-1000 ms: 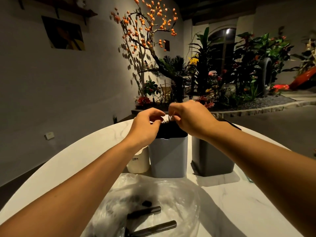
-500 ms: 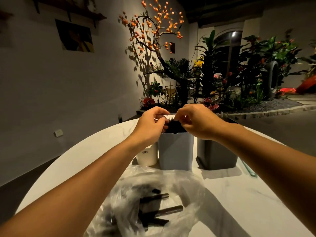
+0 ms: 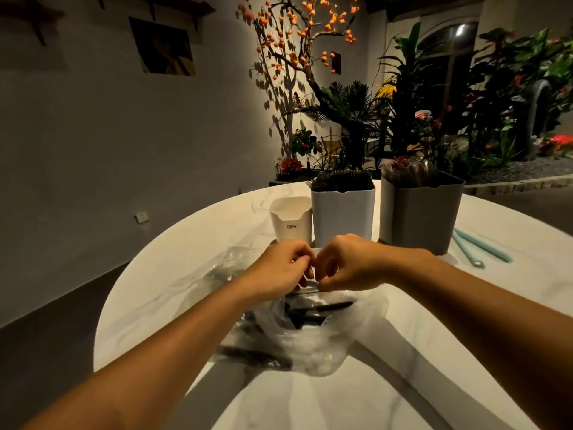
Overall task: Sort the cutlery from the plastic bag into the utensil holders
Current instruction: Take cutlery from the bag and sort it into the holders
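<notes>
A clear plastic bag lies crumpled on the white table, with several black cutlery handles showing through its mouth. My left hand and my right hand meet just above that mouth, fingertips pinched on the bag's upper edge. Behind them stand three holders. The small white holder looks empty. The light grey holder is packed with black forks. The dark grey holder has dark spoon bowls sticking up.
Two pale teal utensils lie on the table right of the dark grey holder. The round table's edge curves close on the left. Beyond the table are a wall and an indoor bed of plants.
Both hands have left the top of the light grey holder and come down and toward me to the bag's mouth. The camera view has tilted.
</notes>
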A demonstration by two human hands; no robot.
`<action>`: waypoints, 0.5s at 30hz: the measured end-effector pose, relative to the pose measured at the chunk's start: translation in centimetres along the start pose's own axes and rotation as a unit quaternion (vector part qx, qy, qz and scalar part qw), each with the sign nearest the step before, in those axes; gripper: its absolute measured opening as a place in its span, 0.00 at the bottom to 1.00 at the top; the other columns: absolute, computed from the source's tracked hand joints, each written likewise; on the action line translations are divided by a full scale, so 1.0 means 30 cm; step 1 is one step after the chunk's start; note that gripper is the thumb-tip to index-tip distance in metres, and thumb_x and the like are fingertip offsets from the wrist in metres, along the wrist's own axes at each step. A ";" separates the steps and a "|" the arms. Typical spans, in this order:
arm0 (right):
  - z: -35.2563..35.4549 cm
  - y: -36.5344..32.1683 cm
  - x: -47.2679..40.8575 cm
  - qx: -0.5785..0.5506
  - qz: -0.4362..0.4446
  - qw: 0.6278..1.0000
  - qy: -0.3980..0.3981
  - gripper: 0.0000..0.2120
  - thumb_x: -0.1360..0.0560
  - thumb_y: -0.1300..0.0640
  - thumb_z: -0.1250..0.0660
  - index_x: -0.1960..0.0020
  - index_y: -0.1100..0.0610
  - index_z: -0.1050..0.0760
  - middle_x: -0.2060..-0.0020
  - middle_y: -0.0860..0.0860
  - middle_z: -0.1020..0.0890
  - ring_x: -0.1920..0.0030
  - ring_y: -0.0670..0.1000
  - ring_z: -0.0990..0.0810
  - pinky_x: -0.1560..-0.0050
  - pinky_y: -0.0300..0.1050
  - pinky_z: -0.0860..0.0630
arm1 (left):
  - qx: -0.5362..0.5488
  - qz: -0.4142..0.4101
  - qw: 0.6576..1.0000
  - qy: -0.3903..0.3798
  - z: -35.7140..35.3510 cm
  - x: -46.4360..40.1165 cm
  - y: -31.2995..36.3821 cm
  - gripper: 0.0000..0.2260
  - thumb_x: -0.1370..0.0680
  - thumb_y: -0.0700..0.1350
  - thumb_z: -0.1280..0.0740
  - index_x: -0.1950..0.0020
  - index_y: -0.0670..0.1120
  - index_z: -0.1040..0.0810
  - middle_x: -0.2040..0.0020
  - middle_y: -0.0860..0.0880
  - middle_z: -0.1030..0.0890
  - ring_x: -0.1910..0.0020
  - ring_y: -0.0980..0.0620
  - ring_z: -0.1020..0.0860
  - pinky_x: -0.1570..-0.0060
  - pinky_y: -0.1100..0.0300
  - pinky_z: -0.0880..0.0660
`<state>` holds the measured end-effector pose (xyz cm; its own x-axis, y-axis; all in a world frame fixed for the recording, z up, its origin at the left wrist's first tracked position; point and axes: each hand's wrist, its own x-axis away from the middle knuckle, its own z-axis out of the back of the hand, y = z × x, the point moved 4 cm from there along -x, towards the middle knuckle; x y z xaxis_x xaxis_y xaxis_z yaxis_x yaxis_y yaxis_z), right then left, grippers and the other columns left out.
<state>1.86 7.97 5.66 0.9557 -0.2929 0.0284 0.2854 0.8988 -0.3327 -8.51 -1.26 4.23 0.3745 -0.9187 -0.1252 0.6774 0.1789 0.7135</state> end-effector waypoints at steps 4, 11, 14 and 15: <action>-0.102 -0.008 0.000 0.023 -0.011 0.999 -0.039 0.32 0.32 0.39 0.25 0.31 0.47 0.28 0.40 0.45 0.24 0.44 0.48 0.24 0.42 0.41 0.25 | -0.153 0.005 0.988 -0.009 -0.031 0.050 -0.068 0.07 0.18 0.43 0.37 0.45 0.55 0.24 0.47 0.54 0.20 0.50 0.55 0.22 0.47 0.56 0.22; -0.156 0.043 -0.041 0.024 -0.012 0.999 0.029 0.18 0.25 0.46 0.30 0.37 0.50 0.23 0.49 0.47 0.22 0.53 0.47 0.23 0.51 0.36 0.23 | -0.165 0.030 0.985 0.030 -0.033 0.029 -0.123 0.12 0.20 0.41 0.38 0.40 0.54 0.23 0.44 0.52 0.20 0.49 0.51 0.21 0.45 0.48 0.21; -0.174 0.051 -0.039 -0.009 0.004 0.996 0.083 0.15 0.24 0.48 0.30 0.38 0.48 0.23 0.50 0.47 0.21 0.54 0.46 0.24 0.51 0.37 0.24 | -0.162 0.037 0.985 0.051 -0.032 0.003 -0.131 0.12 0.21 0.41 0.40 0.44 0.56 0.22 0.48 0.54 0.18 0.48 0.51 0.21 0.45 0.48 0.21; -0.183 0.054 -0.036 -0.013 0.012 0.995 0.098 0.15 0.24 0.49 0.30 0.38 0.48 0.23 0.49 0.47 0.21 0.53 0.46 0.24 0.51 0.37 0.23 | -0.157 0.038 0.985 0.056 -0.037 -0.004 -0.135 0.12 0.21 0.41 0.40 0.46 0.56 0.22 0.49 0.55 0.18 0.49 0.52 0.21 0.46 0.49 0.21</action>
<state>0.90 7.97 -0.08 0.9294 -0.3312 -0.1630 0.2578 0.8984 -0.3556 -10.59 -1.49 0.57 0.4876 -0.8567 -0.1685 0.8010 0.3621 0.4768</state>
